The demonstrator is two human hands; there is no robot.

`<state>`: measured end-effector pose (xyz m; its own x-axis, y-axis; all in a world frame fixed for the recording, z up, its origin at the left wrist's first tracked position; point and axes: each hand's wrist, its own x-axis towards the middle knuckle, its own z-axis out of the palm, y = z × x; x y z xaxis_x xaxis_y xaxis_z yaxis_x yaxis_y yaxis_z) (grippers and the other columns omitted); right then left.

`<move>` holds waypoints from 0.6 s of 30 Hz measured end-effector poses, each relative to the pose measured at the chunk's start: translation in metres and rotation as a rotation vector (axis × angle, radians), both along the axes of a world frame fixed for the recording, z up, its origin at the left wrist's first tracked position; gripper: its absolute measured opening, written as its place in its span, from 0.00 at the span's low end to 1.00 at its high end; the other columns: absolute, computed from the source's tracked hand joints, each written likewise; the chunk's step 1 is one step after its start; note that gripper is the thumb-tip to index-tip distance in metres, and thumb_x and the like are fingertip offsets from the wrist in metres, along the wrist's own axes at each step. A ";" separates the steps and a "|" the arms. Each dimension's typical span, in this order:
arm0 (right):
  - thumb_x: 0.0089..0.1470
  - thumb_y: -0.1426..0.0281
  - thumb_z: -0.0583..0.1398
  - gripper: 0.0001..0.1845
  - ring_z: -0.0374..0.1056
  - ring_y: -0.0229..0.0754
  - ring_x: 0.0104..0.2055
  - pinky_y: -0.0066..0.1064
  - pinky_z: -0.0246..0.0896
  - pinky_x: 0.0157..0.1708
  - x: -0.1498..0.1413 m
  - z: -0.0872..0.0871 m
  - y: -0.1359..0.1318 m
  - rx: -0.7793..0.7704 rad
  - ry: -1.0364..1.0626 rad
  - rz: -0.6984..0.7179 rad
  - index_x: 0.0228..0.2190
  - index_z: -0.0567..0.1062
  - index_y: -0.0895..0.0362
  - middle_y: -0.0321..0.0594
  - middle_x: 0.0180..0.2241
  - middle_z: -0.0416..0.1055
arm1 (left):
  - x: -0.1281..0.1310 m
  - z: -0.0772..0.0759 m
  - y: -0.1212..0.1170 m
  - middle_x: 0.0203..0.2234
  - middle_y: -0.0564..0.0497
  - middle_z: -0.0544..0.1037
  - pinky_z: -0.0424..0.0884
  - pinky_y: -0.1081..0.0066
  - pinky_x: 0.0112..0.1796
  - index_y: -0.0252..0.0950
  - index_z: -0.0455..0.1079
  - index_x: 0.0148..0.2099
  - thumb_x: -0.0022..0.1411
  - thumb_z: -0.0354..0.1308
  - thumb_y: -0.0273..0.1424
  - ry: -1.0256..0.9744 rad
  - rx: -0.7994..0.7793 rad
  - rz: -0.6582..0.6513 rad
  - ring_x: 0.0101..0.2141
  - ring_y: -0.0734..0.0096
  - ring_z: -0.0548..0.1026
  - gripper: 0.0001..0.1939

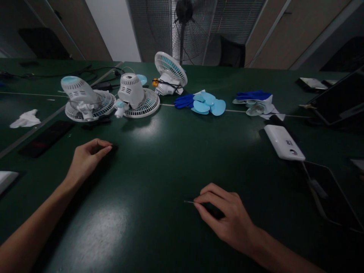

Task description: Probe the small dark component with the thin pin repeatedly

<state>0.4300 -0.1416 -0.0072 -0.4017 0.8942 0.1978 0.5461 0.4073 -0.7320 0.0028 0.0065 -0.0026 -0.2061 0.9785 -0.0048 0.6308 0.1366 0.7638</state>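
Note:
Low over the dark green table (159, 167), my right hand (224, 208) pinches a thin, short, pale rod (188, 201) between thumb and fingers; its kind is too small to tell. My left hand (89, 153) is at the left, thumb and forefinger closed together near the tabletop. Whatever lies between those fingertips, if anything, I cannot make out. Beyond the left hand lie two white fan heads, one (82, 98) at the left and another (132, 94) beside it, both grille down. A third fan (170, 74) is tilted behind them.
Light blue fan blades (209, 103) lie by a blue glove (184, 101); another blue and grey glove (254, 100) is farther right. At the right are a white power bank (284, 142) and a dark phone (332, 193). A black slab (47, 138) and crumpled tissue (25, 118) lie left.

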 end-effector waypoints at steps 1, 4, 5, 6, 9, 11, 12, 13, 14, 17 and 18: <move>0.66 0.72 0.61 0.06 0.74 0.37 0.35 0.29 0.64 0.31 0.000 0.000 0.000 0.001 0.007 -0.001 0.41 0.79 0.52 0.36 0.38 0.75 | 0.004 0.001 -0.003 0.47 0.43 0.82 0.72 0.61 0.49 0.35 0.78 0.44 0.55 0.67 0.45 0.027 0.006 -0.025 0.46 0.54 0.78 0.21; 0.65 0.73 0.62 0.05 0.74 0.37 0.35 0.29 0.64 0.32 -0.002 0.000 0.002 0.014 0.029 -0.006 0.41 0.79 0.53 0.36 0.37 0.75 | 0.030 0.004 -0.018 0.49 0.45 0.81 0.72 0.60 0.51 0.35 0.77 0.47 0.64 0.63 0.44 0.131 0.075 -0.231 0.49 0.56 0.77 0.19; 0.65 0.73 0.62 0.05 0.74 0.37 0.34 0.29 0.65 0.32 -0.002 0.001 0.002 0.022 0.035 -0.008 0.41 0.79 0.53 0.36 0.37 0.75 | 0.043 0.004 -0.025 0.48 0.45 0.81 0.72 0.60 0.51 0.35 0.77 0.48 0.67 0.61 0.44 0.166 0.118 -0.344 0.48 0.57 0.77 0.17; 0.64 0.73 0.62 0.05 0.74 0.36 0.34 0.29 0.65 0.32 -0.002 0.001 0.002 0.031 0.040 -0.014 0.40 0.79 0.53 0.36 0.37 0.75 | 0.058 0.003 -0.034 0.47 0.45 0.81 0.73 0.61 0.50 0.36 0.77 0.47 0.69 0.60 0.43 0.176 0.167 -0.461 0.47 0.59 0.77 0.16; 0.64 0.74 0.62 0.06 0.74 0.36 0.34 0.29 0.64 0.31 -0.003 0.002 0.001 0.070 0.054 -0.036 0.40 0.79 0.54 0.36 0.37 0.75 | 0.107 0.000 -0.061 0.46 0.46 0.80 0.73 0.64 0.49 0.39 0.77 0.49 0.73 0.57 0.35 0.102 0.204 -0.802 0.47 0.64 0.77 0.10; 0.64 0.74 0.62 0.06 0.75 0.37 0.34 0.29 0.63 0.31 -0.002 0.002 0.000 0.105 0.049 -0.063 0.40 0.79 0.53 0.36 0.37 0.76 | 0.137 -0.003 -0.077 0.46 0.47 0.80 0.73 0.66 0.48 0.39 0.76 0.50 0.73 0.57 0.31 0.002 0.193 -0.961 0.47 0.66 0.76 0.08; 0.63 0.74 0.62 0.06 0.75 0.37 0.34 0.29 0.62 0.30 -0.002 0.001 -0.001 0.121 0.043 -0.073 0.40 0.79 0.53 0.36 0.37 0.76 | 0.150 -0.005 -0.084 0.45 0.48 0.80 0.72 0.67 0.47 0.38 0.76 0.49 0.73 0.58 0.30 -0.048 0.186 -1.005 0.46 0.67 0.76 0.06; 0.63 0.74 0.63 0.06 0.75 0.37 0.34 0.30 0.62 0.30 -0.001 0.001 -0.002 0.132 0.035 -0.082 0.40 0.79 0.52 0.36 0.37 0.76 | 0.160 -0.006 -0.089 0.44 0.48 0.80 0.72 0.68 0.47 0.38 0.75 0.48 0.72 0.59 0.29 -0.087 0.174 -1.033 0.46 0.68 0.76 0.05; 0.63 0.74 0.63 0.06 0.75 0.37 0.34 0.30 0.61 0.30 -0.001 0.000 -0.003 0.139 0.030 -0.090 0.40 0.79 0.52 0.35 0.37 0.76 | 0.168 -0.008 -0.093 0.43 0.49 0.80 0.71 0.67 0.47 0.38 0.74 0.48 0.71 0.60 0.29 -0.112 0.160 -1.047 0.45 0.68 0.76 0.05; 0.63 0.74 0.63 0.06 0.75 0.36 0.34 0.29 0.61 0.30 -0.001 -0.001 -0.003 0.137 0.033 -0.096 0.40 0.79 0.52 0.35 0.37 0.76 | 0.177 -0.009 -0.098 0.40 0.50 0.79 0.70 0.67 0.45 0.39 0.73 0.49 0.70 0.62 0.30 -0.127 0.102 -1.037 0.43 0.68 0.75 0.07; 0.63 0.74 0.63 0.06 0.75 0.36 0.34 0.29 0.62 0.30 -0.001 -0.002 -0.003 0.131 0.037 -0.096 0.40 0.79 0.52 0.35 0.38 0.76 | 0.176 -0.008 -0.098 0.40 0.50 0.78 0.70 0.67 0.44 0.40 0.72 0.50 0.70 0.62 0.31 -0.124 0.076 -1.023 0.42 0.68 0.74 0.08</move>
